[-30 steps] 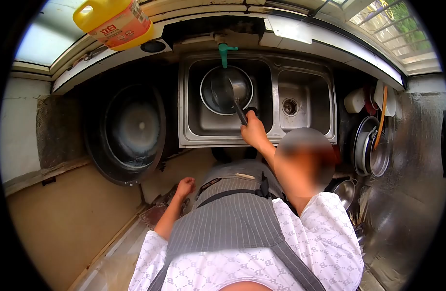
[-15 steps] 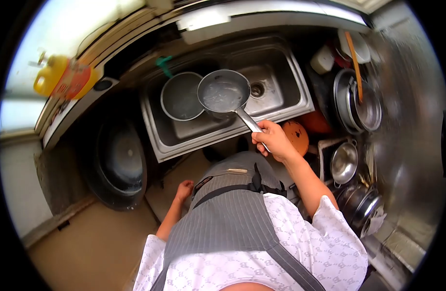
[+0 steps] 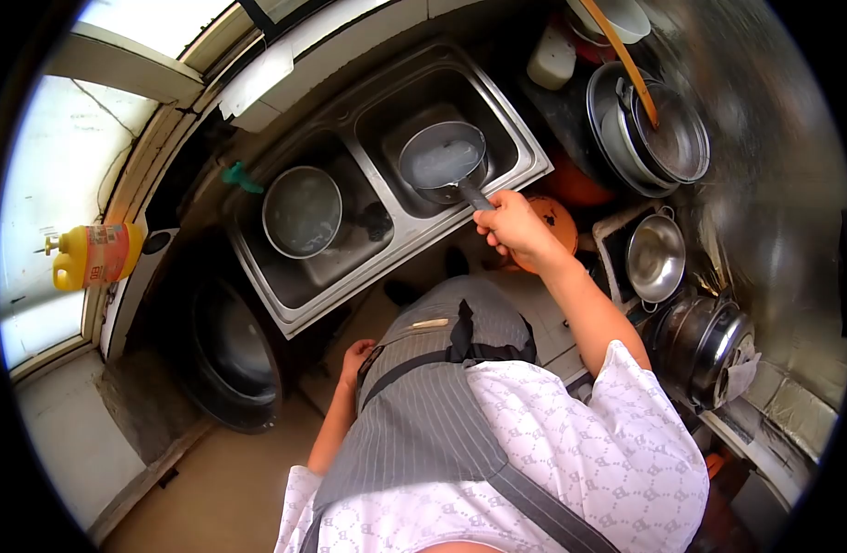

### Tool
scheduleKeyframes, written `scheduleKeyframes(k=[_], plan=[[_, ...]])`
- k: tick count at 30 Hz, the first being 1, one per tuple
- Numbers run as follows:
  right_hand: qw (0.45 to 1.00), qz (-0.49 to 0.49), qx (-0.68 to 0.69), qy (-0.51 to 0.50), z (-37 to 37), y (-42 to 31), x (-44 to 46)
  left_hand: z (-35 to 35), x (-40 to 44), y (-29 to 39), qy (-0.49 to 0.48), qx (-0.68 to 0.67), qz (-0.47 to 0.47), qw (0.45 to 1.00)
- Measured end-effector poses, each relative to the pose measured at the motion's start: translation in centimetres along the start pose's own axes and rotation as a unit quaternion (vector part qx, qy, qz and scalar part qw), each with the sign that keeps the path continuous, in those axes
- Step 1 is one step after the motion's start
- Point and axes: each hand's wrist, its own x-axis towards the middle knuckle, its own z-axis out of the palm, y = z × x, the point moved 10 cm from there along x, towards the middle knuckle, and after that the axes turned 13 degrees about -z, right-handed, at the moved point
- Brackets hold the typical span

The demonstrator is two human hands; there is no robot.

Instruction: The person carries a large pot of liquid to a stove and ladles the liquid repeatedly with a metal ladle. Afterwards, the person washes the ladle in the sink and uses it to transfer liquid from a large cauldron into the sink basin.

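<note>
My right hand (image 3: 516, 226) is wrapped round the handle of a grey metal saucepan (image 3: 442, 170). The saucepan is over the right basin of the double sink (image 3: 387, 267); its inside has a pale, wet sheen, and I cannot tell how much liquid it holds. A round pot (image 3: 302, 214) with cloudy water stands in the left basin. Low beside the grey striped apron (image 3: 414, 405) hangs my left hand (image 3: 357, 358), its fingers curled in and nothing visible in them.
Stacked pans and bowls (image 3: 695, 138) with a wooden stick stand right of the sink. Below are a two-handled metal bowl (image 3: 656, 258), pots (image 3: 718, 341) and an orange round object (image 3: 548, 221). A large dark basin (image 3: 230, 350) sits at left, and a yellow jug (image 3: 96, 256) by the window.
The saucepan in my right hand has moved from over the sink's middle, beside the pot, to over the right basin. The view has turned. My left hand stays low by the apron.
</note>
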Motion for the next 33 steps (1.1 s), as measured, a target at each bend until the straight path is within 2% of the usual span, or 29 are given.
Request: scheduleKeyframes(k=[8, 11, 13, 19, 25, 27, 28, 29, 33], plan=[[0.991, 0.022, -0.125, -0.038, -2.2, -1.2, 4.3, 1.6, -0.1, -2.3, -0.007, -0.084, -0.051, 0.995], [0.983, 0.016, -0.178, -0.036, -2.4, -1.5, 5.6, 1.4, -0.1, -3.1, 0.022, -0.085, -0.034, 0.996], [0.971, 0.02, -0.238, -0.028, -3.0, -0.8, 6.8, 1.4, -0.2, -3.7, 0.048, -0.079, -0.026, 0.995], [0.935, 0.004, -0.354, -0.026, -1.9, 1.0, 9.7, 1.5, -0.4, -6.1, 0.036, -0.17, -0.063, 0.983], [0.874, 0.031, -0.483, -0.037, 0.3, 1.2, 10.3, 0.3, -0.5, -8.1, 0.044, -0.184, -0.072, 0.979], [0.797, -0.103, -0.595, 0.025, 0.9, -0.2, 11.0, -0.1, -0.4, -8.8, 0.041, -0.168, -0.064, 0.983], [0.812, -0.062, -0.58, 0.022, 1.0, 0.1, 10.6, -0.4, -0.7, -9.0, 0.044, -0.167, -0.066, 0.983], [0.809, -0.063, -0.584, 0.02, 1.5, 0.0, 10.5, -0.5, -0.7, -9.0, 0.043, -0.173, -0.067, 0.982], [0.766, -0.071, -0.638, 0.017, 3.3, -0.3, 9.9, -1.6, -0.4, -10.2, 0.048, -0.169, -0.072, 0.982]])
